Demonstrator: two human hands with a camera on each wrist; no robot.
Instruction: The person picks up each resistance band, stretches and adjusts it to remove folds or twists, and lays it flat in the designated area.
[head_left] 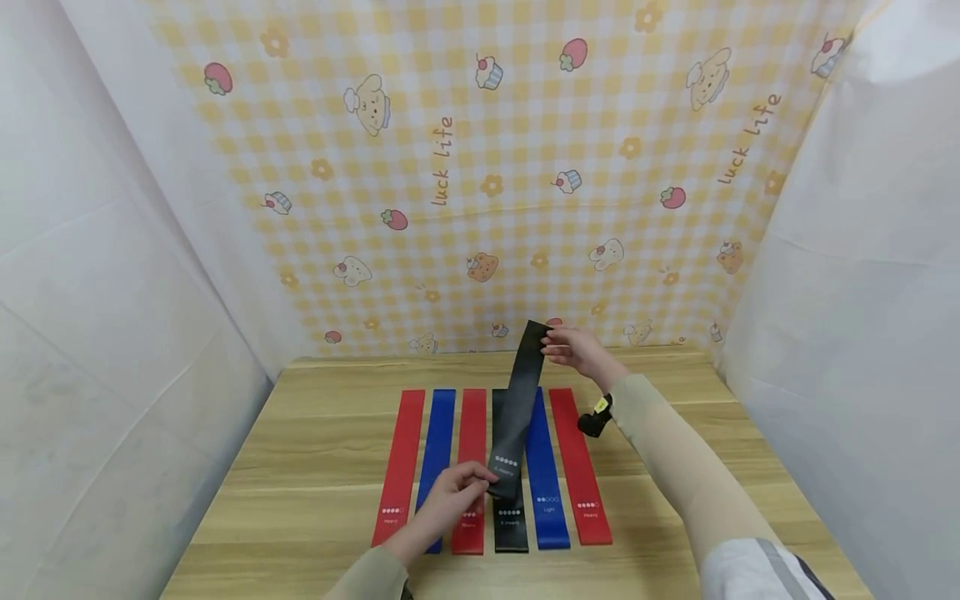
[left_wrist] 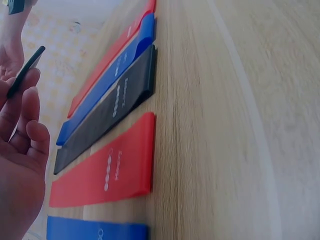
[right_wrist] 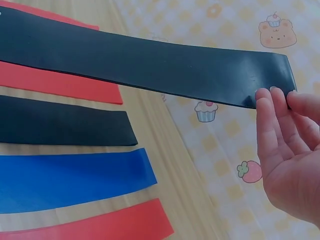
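A black resistance band [head_left: 520, 400] is stretched out flat above the table between both hands, tilted with its far end higher. My left hand [head_left: 450, 494] pinches its near, labelled end between thumb and fingers. At the far end, the right hand [right_wrist: 292, 160] pinches a corner, as the right wrist view shows. Beneath it lies another black band [head_left: 512, 536], partly covered. Left of that lie a red band [head_left: 473, 433], a blue band [head_left: 441, 433] and an outer red band [head_left: 403, 450]. A blue band [head_left: 551, 492] and a red band [head_left: 583, 475] lie to the right.
The bands lie in a row on a wooden table [head_left: 315, 467]. A yellow checked cloth [head_left: 480, 233] hangs behind the table. White sheets stand on the left [head_left: 112, 292] and on the right [head_left: 847, 292]. A black wrist camera [head_left: 595, 421] sits at the right wrist.
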